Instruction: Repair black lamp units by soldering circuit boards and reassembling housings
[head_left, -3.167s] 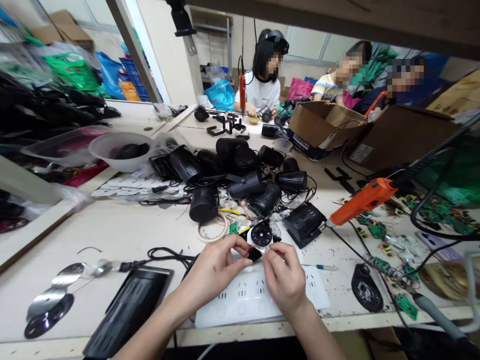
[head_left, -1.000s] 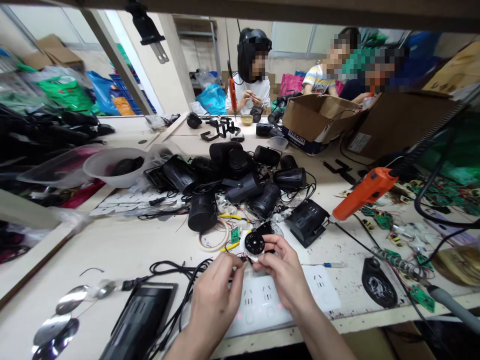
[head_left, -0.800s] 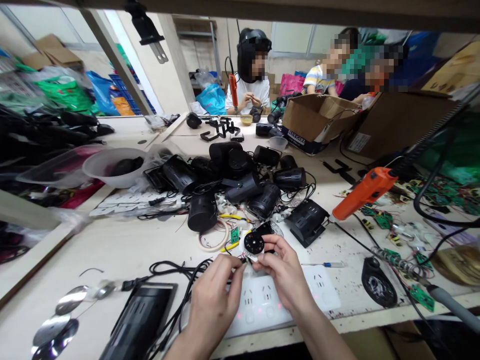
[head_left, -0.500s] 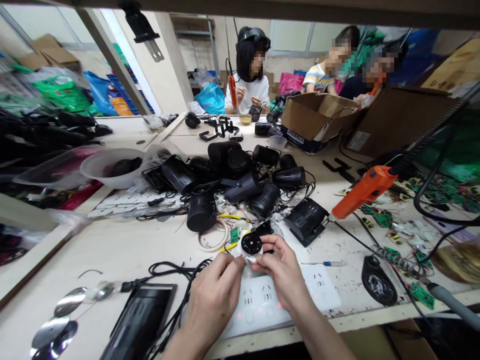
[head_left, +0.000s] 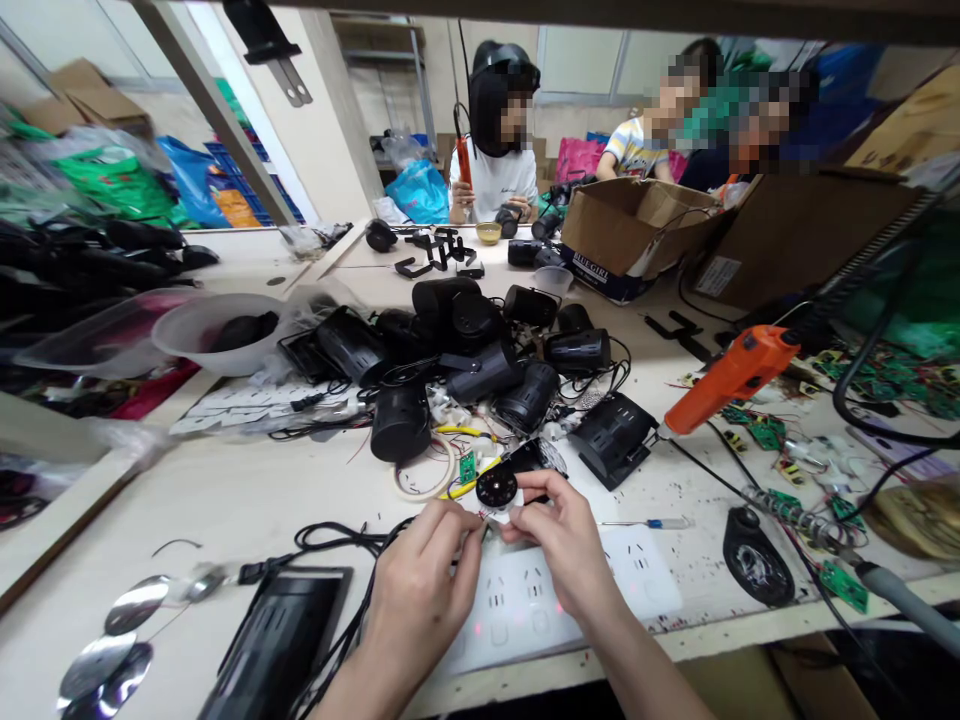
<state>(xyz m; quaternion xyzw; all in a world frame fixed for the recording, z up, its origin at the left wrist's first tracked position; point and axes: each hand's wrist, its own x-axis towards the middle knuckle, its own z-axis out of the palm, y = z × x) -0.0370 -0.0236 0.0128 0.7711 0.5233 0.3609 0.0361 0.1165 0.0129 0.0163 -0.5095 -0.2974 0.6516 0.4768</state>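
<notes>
Both hands' fingers still pinch round black disc point(head_left: 496, 489), seemingly raised slightly.

Bare bench point(head_left: 247, 490) lies left; black housings point(head_left: 465, 360) crowd ahead, orange screwdriver point(head_left: 731, 375) right.

Round black disc point(head_left: 496, 488): raised off the bench since the earliest view, where it lay flat beyond the fingers; now held by the right hand point(head_left: 564, 545). Left hand point(head_left: 424, 590): drawn nearer the body, fingertips pinching thin wires beneath the disc. Co-worker's orange screwdriver point(head_left: 463, 160): now gripped upright.
</notes>
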